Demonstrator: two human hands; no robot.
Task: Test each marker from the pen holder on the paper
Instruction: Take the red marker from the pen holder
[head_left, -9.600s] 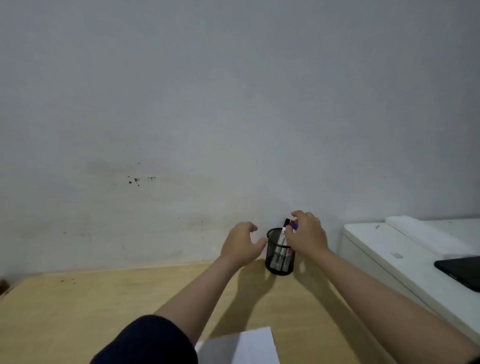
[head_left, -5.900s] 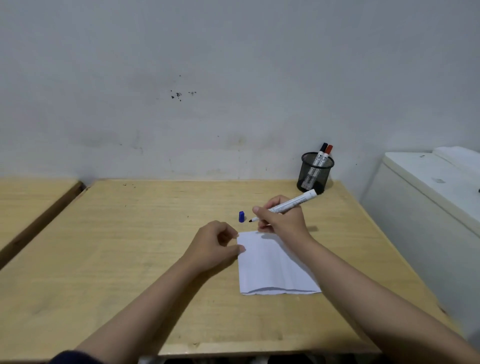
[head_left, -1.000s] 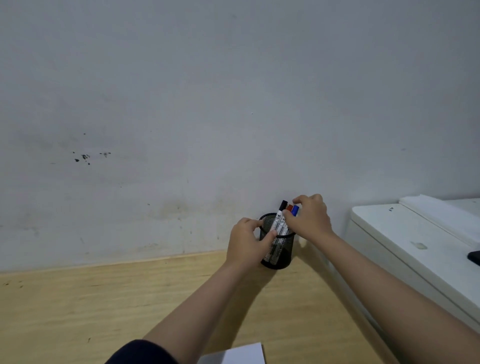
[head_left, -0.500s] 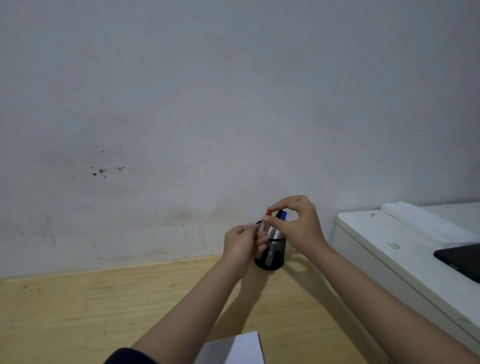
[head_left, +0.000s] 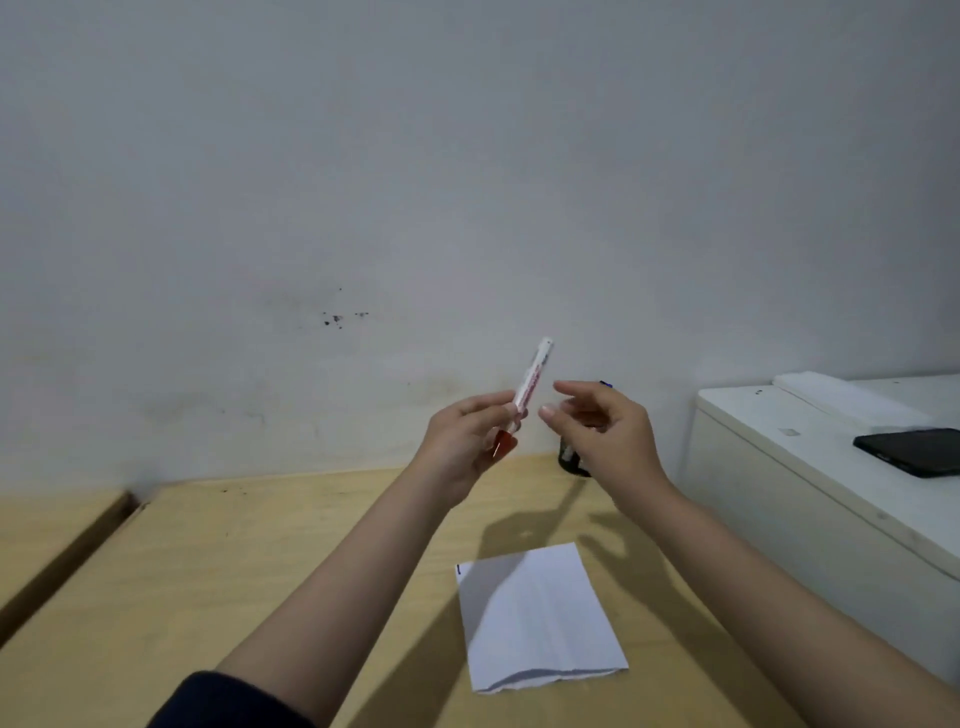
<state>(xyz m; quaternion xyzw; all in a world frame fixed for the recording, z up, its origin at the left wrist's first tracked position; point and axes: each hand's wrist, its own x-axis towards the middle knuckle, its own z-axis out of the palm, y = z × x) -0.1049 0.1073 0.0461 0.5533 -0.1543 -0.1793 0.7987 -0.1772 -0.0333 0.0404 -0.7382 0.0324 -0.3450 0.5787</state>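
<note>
My left hand (head_left: 465, 447) holds a white marker with red print (head_left: 531, 382) above the table, its red cap end down in my fingers and its white end tilted up to the right. Just to its right, my right hand (head_left: 602, 434) hovers with fingers apart and holds nothing. The black mesh pen holder (head_left: 570, 462) stands behind my right hand and is mostly hidden; a blue marker tip (head_left: 605, 385) shows above my fingers. A folded white paper (head_left: 535, 616) lies on the wooden table (head_left: 208, 571) below my hands, with a small dark mark at its top left corner.
A white cabinet (head_left: 810, 467) stands to the right of the table, with a black phone (head_left: 911, 451) on top. A second wooden tabletop (head_left: 47, 525) adjoins on the left across a dark gap. A grey wall rises right behind the table.
My left hand left the pen holder and now holds the red marker, lifted clear of it. My right hand let go and drew back. The view dropped, so the paper shows in full.
</note>
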